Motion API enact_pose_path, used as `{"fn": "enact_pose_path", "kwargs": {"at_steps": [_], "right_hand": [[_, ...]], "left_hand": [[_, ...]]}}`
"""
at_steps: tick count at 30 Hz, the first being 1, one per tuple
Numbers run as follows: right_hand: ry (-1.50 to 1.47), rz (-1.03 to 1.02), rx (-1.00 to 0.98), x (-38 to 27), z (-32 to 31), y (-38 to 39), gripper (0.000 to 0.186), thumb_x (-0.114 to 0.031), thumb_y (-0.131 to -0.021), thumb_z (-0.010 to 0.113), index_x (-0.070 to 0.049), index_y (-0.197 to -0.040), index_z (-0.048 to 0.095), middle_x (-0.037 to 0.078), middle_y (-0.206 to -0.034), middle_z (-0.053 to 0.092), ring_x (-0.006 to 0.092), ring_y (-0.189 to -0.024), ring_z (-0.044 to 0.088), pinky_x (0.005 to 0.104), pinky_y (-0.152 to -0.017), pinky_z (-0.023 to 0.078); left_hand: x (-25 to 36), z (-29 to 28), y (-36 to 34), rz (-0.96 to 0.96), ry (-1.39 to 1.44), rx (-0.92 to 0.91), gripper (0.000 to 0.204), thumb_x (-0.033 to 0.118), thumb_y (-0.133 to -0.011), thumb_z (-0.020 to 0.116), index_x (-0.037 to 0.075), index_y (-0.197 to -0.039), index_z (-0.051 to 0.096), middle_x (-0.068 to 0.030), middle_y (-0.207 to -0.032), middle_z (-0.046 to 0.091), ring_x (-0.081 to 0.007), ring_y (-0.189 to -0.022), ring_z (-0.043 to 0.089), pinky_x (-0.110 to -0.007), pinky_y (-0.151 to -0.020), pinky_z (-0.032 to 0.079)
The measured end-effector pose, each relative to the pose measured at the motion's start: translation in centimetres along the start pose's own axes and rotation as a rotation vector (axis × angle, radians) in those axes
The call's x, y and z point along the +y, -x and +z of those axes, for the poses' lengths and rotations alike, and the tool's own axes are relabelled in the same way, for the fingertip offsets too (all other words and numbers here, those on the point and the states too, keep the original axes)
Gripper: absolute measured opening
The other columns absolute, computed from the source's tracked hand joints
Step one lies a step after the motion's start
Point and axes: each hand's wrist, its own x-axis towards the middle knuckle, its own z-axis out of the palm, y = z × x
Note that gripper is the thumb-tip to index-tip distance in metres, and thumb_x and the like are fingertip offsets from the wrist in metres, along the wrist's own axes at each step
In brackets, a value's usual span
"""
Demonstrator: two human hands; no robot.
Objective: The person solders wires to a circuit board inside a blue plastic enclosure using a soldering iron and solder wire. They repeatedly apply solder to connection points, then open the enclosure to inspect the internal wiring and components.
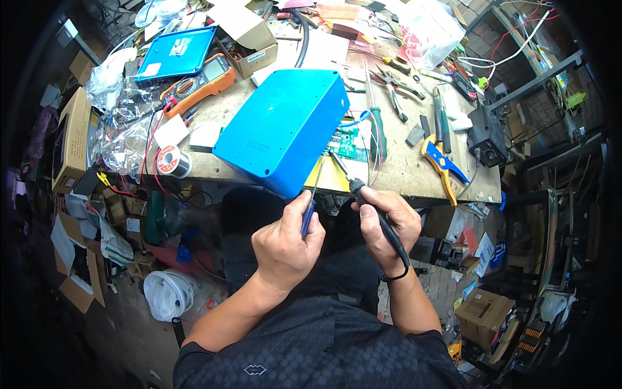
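Observation:
My left hand (285,241) is closed around the blue handle of a small screwdriver (308,217), whose thin shaft points up past the corner of a blue plastic box (278,123). In my right hand (392,223) is a soldering iron (382,220), its black cord looping by the wrist. The iron's tip reaches a green circuit board (350,141) at the box's right side. Part of that board is hidden behind the box. A yellow sheet (334,174) lies under this spot at the table's front edge.
Left of the box are a solder spool (173,161), an orange multimeter (204,83) and a blue lid (176,53). To the right lie a green-handled screwdriver (378,136), pliers (393,91), a blue-yellow wire stripper (444,165) and a black powered unit (487,137).

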Motion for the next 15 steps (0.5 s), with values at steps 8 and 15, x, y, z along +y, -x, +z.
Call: {"fn": "enact_pose_path", "kwargs": {"at_steps": [8,15], "right_hand": [[0.0,-0.011,-0.005,-0.04,-0.16,-0.34,0.029,-0.003,-0.096,0.075,0.005,-0.123,0.082,0.019,-0.099,0.084,0.0226,-0.087,0.082,0.0331,-0.082,0.064],[0.013,-0.004,-0.022,-0.15,-0.4,-0.53,0.028,-0.003,-0.097,0.075,0.006,-0.123,0.082,0.018,-0.101,0.084,0.0225,-0.085,0.083,0.0326,-0.08,0.064]], "left_hand": [[0.09,-0.07,-0.23,0.005,-0.006,0.0,0.042,0.004,-0.094,0.081,-0.005,-0.133,0.07,-0.0163,-0.087,0.08,-0.0304,-0.067,0.079,-0.039,-0.06,0.062],[0.39,-0.2,-0.56,0.004,-0.018,-0.004,0.042,0.004,-0.094,0.081,-0.005,-0.133,0.07,-0.0168,-0.088,0.08,-0.0303,-0.067,0.08,-0.039,-0.06,0.061]]}}
